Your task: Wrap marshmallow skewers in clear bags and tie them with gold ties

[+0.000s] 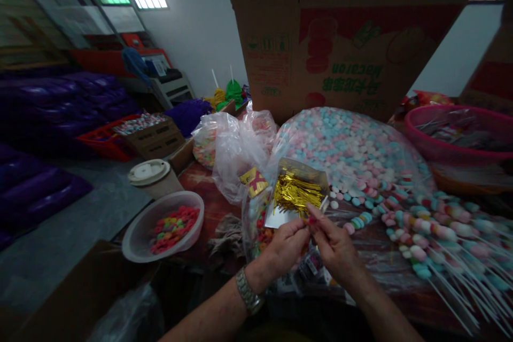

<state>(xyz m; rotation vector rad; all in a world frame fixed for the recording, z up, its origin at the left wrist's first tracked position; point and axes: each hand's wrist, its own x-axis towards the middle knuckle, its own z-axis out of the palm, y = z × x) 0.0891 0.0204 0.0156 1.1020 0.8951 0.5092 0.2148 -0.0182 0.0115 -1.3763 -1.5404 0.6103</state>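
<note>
My left hand [289, 240] and my right hand [332, 240] meet at the middle of the table, fingertips pinched together. Between them shows a bit of something small and reddish, too hidden by the fingers to name. A white stick end sticks out just above my right fingers. Right beyond the fingertips, gold twist ties [298, 192] lie heaped in an open box [276, 219]. A clear bag of colourful ring candies [262, 232] sits beside my left hand, partly covered. To the right lie marshmallow skewers [444, 230] on white sticks, with a short row of loose marshmallows [358, 222] nearer my right hand.
A big clear bag of pastel marshmallows [336, 139] lies behind, before a tall carton [272, 64]. On the left stand a white bowl of ring candies [132, 238] and a lidded tub [156, 181]. A pink basin [457, 149] is at the right; a grey glove-like cloth [227, 235] lies near the front.
</note>
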